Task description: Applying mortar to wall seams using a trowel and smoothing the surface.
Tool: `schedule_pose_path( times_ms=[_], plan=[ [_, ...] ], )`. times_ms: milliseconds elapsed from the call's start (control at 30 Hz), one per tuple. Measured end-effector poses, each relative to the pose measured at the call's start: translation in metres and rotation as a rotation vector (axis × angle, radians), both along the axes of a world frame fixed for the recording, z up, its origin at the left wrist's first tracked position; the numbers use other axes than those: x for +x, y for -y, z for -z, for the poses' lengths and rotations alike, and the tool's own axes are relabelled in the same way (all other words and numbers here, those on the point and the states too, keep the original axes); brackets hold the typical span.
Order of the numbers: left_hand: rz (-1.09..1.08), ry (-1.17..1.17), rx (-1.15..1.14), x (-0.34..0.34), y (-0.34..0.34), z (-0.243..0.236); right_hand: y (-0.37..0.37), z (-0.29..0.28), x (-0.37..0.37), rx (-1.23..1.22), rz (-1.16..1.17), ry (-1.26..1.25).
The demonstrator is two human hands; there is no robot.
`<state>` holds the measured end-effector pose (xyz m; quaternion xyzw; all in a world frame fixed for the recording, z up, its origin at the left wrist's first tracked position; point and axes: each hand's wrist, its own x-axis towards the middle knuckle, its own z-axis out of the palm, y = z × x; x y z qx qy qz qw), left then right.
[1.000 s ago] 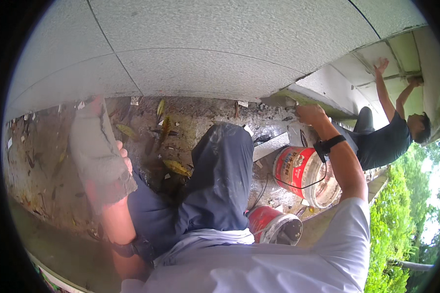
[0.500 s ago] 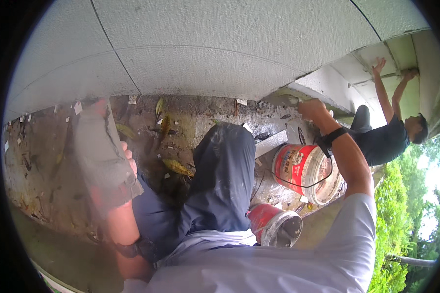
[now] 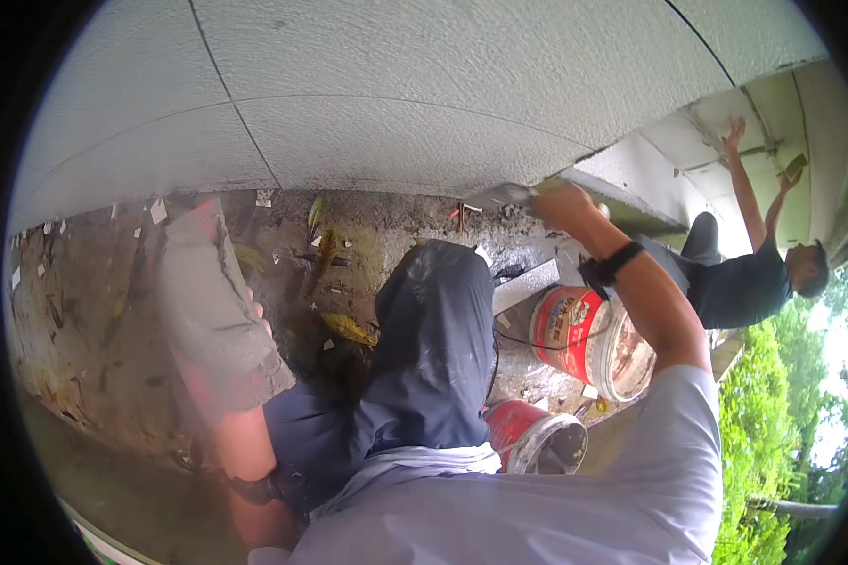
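Note:
My left hand (image 3: 262, 315) grips a red hawk (image 3: 196, 381) from beneath; its fingers curl at the edge and are mostly hidden. A thick layer of wet grey mortar (image 3: 215, 292) covers the top of the hawk. Closed around the handle of a trowel (image 3: 501, 195), my right hand (image 3: 565, 207) is at the foot of the pale textured wall (image 3: 386, 132). The trowel's thin metal blade points left along the wall's lower edge; whether it touches the wall I cannot tell.
Two red-and-white buckets, a larger one (image 3: 575, 330) and a smaller one (image 3: 518, 431), lie right of my knee. A pale flat strip (image 3: 526, 285) is beside them. Leaves and chips litter the dirty ground (image 3: 104, 311). A co-worker (image 3: 740, 282) reaches toward the wall at right.
My right hand has moved left along the wall's base, and the trowel blade now shows. The hawk has shifted slightly right. One of the co-worker's hands has come away from the wall.

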<state>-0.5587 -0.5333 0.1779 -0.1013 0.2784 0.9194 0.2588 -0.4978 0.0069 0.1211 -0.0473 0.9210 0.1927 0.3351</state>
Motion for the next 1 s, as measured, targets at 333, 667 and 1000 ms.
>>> schedule_pose_path(
  times_ms=[333,667,1000],
  plan=[
    [-0.082,0.001,-0.205,0.006,-0.013,0.01,0.072,-0.099,0.067,-0.565,0.27,-0.356],
    [0.061,-0.126,0.21,0.004,-0.041,-0.001,0.279,-0.079,0.04,-1.818,0.757,0.046],
    [-0.213,-0.097,-0.007,0.01,0.005,0.008,0.169,-0.025,-0.073,-0.382,-0.046,-0.055]
  ],
)
